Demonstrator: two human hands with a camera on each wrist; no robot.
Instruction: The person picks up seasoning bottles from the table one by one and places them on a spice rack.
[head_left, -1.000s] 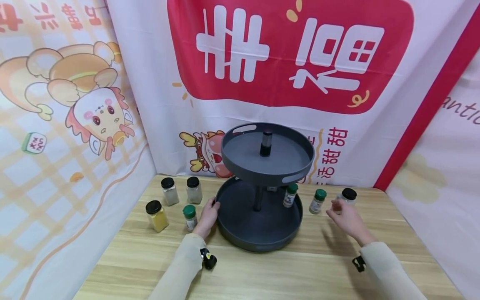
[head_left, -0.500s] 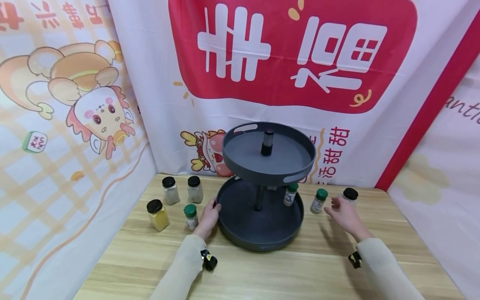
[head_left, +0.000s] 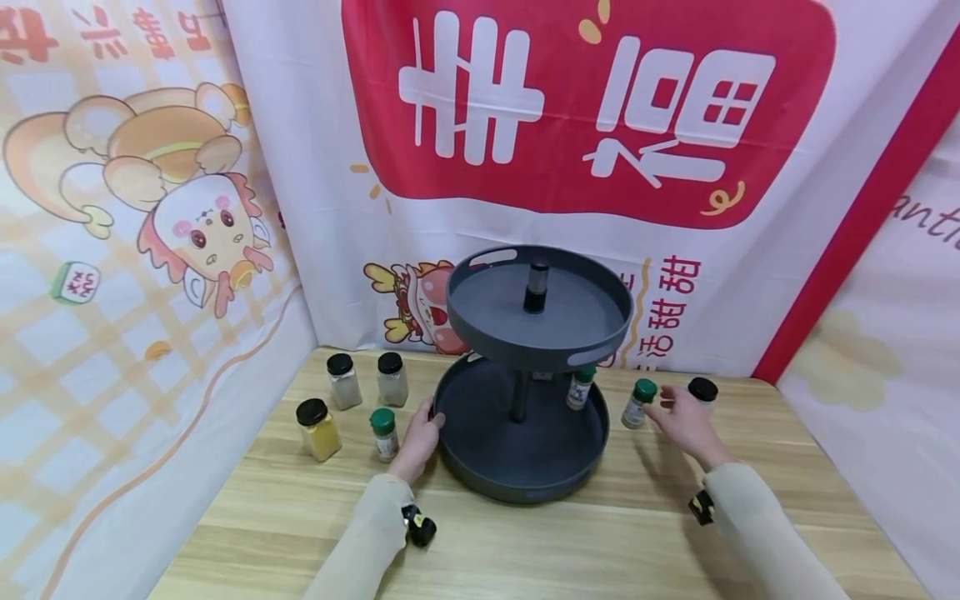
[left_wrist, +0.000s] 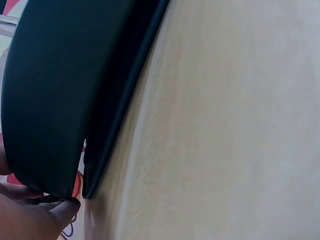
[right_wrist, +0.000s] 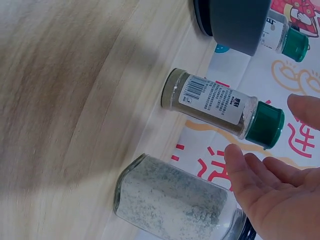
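Observation:
A dark grey two-tier round rack [head_left: 487, 450] stands mid-table. My left hand [head_left: 420, 437] grips the left rim of its lower tray; in the left wrist view the fingers [left_wrist: 65, 210] are at the tray wall [left_wrist: 55, 100]. To the right of the rack is an upright green-capped spice jar [head_left: 634, 412]. My right hand [head_left: 692, 427] is beside that jar with nothing held. In the right wrist view its thumb and fingers spread apart around the green cap [right_wrist: 265, 125], not closed on it. A black-capped jar [right_wrist: 172, 197] of pale granules stands by the same hand, partly hidden in the head view.
Another green-capped jar [head_left: 580, 388] stands inside the lower tray at its right. Left of the rack are a green-capped jar [head_left: 385, 437], a jar of yellow powder [head_left: 321, 435] and two black-capped jars [head_left: 346, 383] of pale contents. Printed cloth [head_left: 300, 167] hangs behind the table.
My right hand has moved left, from by the black-capped jar toward the green-capped spice jar. The left hand stays on the tray rim.

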